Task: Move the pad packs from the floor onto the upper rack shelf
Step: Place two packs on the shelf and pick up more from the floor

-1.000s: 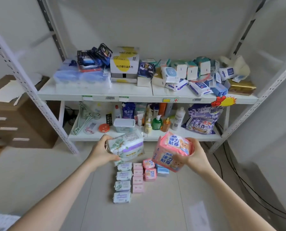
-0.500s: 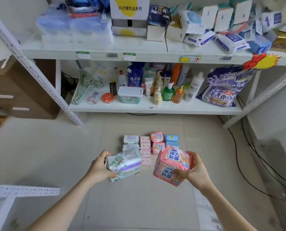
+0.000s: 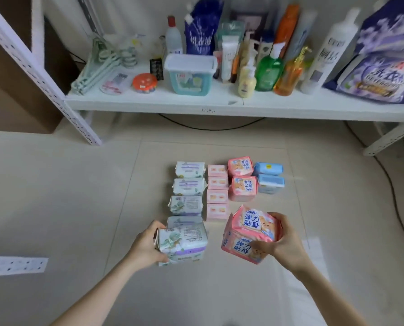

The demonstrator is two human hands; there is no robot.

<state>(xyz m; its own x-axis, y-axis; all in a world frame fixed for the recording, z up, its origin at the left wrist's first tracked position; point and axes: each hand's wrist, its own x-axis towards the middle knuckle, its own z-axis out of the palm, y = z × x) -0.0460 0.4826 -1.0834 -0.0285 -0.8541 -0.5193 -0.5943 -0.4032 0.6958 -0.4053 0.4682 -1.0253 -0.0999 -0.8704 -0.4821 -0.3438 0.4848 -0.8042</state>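
Two pink packs [image 3: 248, 234] — right hand [image 3: 288, 245] grips.

bare floor [image 3: 62, 184] left, packs [image 3: 219, 184] ahead, crowded shelf [image 3: 267, 107]

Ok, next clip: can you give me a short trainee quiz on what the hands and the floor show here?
1. True or false: the left hand holds nothing.
2. How many blue pad packs lie on the floor? A one, B two, C four.
3. What does the right hand grip?
Key: 1 false, it grips white-and-green pad packs; 2 B; 3 pink pad packs.
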